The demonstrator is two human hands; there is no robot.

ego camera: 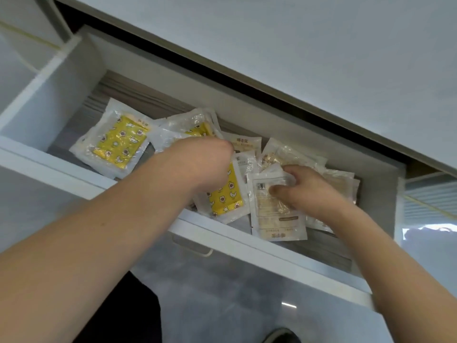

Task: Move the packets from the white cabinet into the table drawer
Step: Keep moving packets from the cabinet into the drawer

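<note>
**Operator:** Head view shows me the open table drawer point(247, 240) from above, and I take its front edge as my landmark. Both hands are inside it, past that edge.

**Colleague:** Where are the packets?

**Operator:** They lie on the drawer floor, behind the front edge. One yellow packet point(116, 142) lies far to the left, apart from the hands. A second yellow packet point(226, 194) lies just behind the front edge, partly under my left hand point(210, 162). The pale packets point(309, 164) are heaped toward the right end.

**Colleague:** And the fingers?

**Operator:** My right hand point(304, 189) is pinching one pale packet point(274, 214), thumb on top near its upper edge. This packet hangs over the front edge a little; its long axis runs from the front edge toward the back. The left hand is curled with its back to the camera. Its fingers are hidden, so I cannot tell if it is grasping something or not.

**Colleague:** So which relation matters now?

**Operator:** I think it is the pale packet in the right hand. It is already in the drawer, directly under those fingers, so I judge that the hand needs only to release it and lay it flat behind the edge. The white cabinet is not visible here.
</note>
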